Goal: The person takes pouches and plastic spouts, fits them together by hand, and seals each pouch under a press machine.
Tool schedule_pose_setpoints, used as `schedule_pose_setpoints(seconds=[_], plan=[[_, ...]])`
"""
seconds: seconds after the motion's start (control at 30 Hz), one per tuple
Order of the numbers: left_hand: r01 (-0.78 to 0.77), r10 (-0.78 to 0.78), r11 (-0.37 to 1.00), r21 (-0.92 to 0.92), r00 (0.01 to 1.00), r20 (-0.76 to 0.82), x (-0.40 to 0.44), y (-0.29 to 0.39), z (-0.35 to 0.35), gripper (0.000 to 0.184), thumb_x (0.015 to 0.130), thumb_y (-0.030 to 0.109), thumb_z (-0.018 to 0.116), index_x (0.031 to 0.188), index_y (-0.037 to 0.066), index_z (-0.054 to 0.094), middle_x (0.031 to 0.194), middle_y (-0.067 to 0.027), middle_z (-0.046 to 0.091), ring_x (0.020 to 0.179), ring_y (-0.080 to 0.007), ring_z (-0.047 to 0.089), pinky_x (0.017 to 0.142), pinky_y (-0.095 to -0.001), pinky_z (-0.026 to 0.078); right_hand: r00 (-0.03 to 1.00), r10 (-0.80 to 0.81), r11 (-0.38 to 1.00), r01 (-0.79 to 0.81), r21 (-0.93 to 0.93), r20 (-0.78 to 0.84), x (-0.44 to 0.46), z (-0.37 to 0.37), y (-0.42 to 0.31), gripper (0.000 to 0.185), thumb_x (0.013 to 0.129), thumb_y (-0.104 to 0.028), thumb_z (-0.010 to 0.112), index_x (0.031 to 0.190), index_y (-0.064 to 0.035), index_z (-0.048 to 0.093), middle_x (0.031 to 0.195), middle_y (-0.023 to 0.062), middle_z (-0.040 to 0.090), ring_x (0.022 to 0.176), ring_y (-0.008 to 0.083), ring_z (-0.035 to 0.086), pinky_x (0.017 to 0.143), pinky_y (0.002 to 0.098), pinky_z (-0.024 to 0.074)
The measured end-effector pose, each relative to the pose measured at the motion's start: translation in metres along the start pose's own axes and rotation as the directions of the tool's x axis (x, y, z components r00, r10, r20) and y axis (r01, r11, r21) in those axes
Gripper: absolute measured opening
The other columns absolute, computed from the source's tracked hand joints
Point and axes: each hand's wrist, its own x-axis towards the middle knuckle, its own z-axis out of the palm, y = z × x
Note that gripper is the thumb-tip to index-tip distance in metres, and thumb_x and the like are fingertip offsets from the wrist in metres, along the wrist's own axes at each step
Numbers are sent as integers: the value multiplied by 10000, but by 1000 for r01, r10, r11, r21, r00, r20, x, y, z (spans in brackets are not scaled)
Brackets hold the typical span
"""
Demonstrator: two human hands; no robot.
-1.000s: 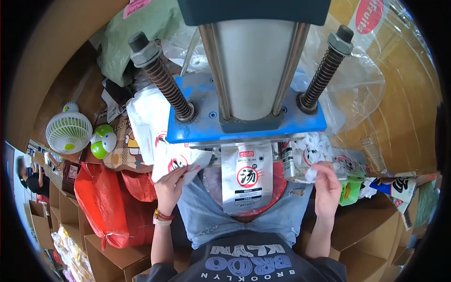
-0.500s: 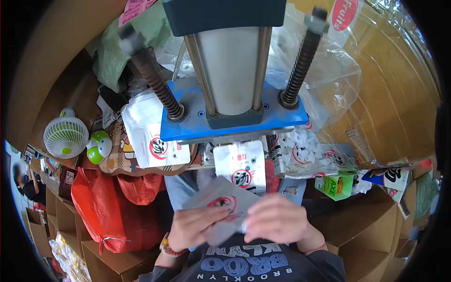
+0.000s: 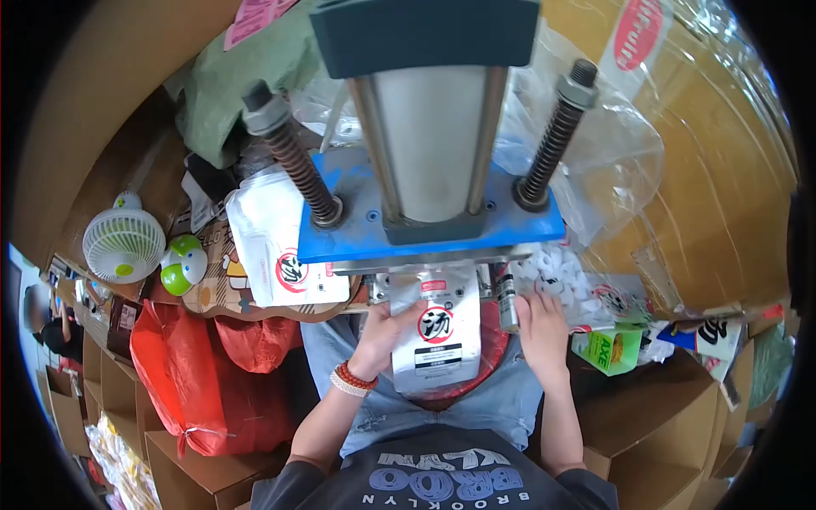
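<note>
Below the front edge of the blue press plate a silver-white pouch with a red circle print lies upright over my lap. My left hand grips the pouch's left edge, thumb and fingers pressed on it. My right hand is by the pile of small white spouts, beside a dark-and-silver cylinder; its fingertips are partly hidden among these things, and whether it holds anything is unclear. A stack of similar pouches rests left of the press.
A small fan and a green-white toy stand at the left. Red bags hang below them. Cardboard boxes flank my legs. A green AXE pack is at the right. Another person is far left.
Both hands have moved forward from near my chest. The left now holds the pouch under the press, while the right has gone to the spout pile. The loose pouch between them is no longer seen separately.
</note>
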Motion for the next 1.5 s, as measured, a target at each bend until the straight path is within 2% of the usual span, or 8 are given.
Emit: schedule_pose_setpoints(seconds=[0.13, 0.23, 0.33, 0.47, 0.87, 1.07, 1.13, 1.5], plan=[[-275, 494, 465, 842, 869, 11, -6, 34, -48, 696, 796, 363, 813, 1304, -20, 531, 1257, -163, 613, 1041, -249, 629, 857, -388, 494, 992, -40, 955, 1, 298, 124, -16, -26, 3, 207, 913, -155, 667, 1052, -8, 624, 957, 156, 661, 826, 303, 661, 730, 379, 517], [263, 663, -377, 888, 746, 61, -18, 48, -93, 1030, 677, 456, 856, 1486, 60, 355, 1523, -165, 395, 1371, -331, 420, 1111, -551, 298, 963, 59, 845, -188, 501, 262, -15, -41, 11, 235, 873, -109, 706, 1073, -17, 624, 986, 125, 677, 808, 212, 668, 705, 321, 510], [-38, 528, -372, 927, 813, 245, -32, 21, -145, 784, 763, 258, 805, 1455, 125, 463, 1464, -88, 496, 1324, -299, 496, 1116, -513, 334, 995, 45, 677, -93, 730, 84, -14, -46, -3, 221, 845, -47, 699, 1060, -24, 653, 1044, 112, 654, 894, 179, 620, 741, 297, 490], [-168, 687, 290, 942, 721, -83, -74, 26, -115, 303, 801, -70, 636, 1023, 88, 769, 881, -128, 742, 749, -244, 715, 650, -300, 539, 975, -67, 678, 199, 708, -211, -28, -79, -51, 179, 803, -30, 720, 980, -30, 691, 971, 95, 612, 919, 189, 564, 746, 301, 465], [-723, 507, 122, 680, 635, 583, -162, 77, 3, 374, 703, 19, 716, 1070, 88, 742, 1027, -43, 745, 887, -215, 736, 718, -300, 601, 637, -692, 401, 730, 553, -339, -42, -95, -109, 373, 644, -306, 890, 947, -129, 765, 933, 1, 668, 910, 190, 631, 899, 397, 477], [-66, -37, 706, 705, 991, 130, -81, 17, 4, 210, 932, 160, 700, 1086, 18, 721, 981, -20, 737, 844, -73, 656, 720, -267, 532, 961, -251, 817, 276, 505, -119, -20, -55, -82, 642, 746, -230, 825, 1284, -3, 558, 1249, 175, 566, 1128, 345, 555, 990, 415, 429], [-68, 59, 972, 223, 997, 48, -54, 2, 9, 228, 927, 131, 696, 1106, -10, 706, 1015, -51, 726, 885, -109, 667, 763, -278, 541, 951, -174, 856, 274, 438, -255, -22, -69, -63, 502, 812, -159, 764, 1251, -1, 579, 1236, 173, 584, 1122, 350, 561, 1000, 407, 423], [4, -5, 969, 247, 1000, 6, -7, 19, -10, 364, 888, 196, 753, 1159, -25, 651, 1053, -55, 703, 951, -124, 660, 825, -281, 526, 983, 38, 996, -23, -87, 178, -6, -13, 5, 291, 968, -252, 556, 1144, -28, 616, 1133, 151, 599, 1084, 354, 545, 978, 463, 398]])
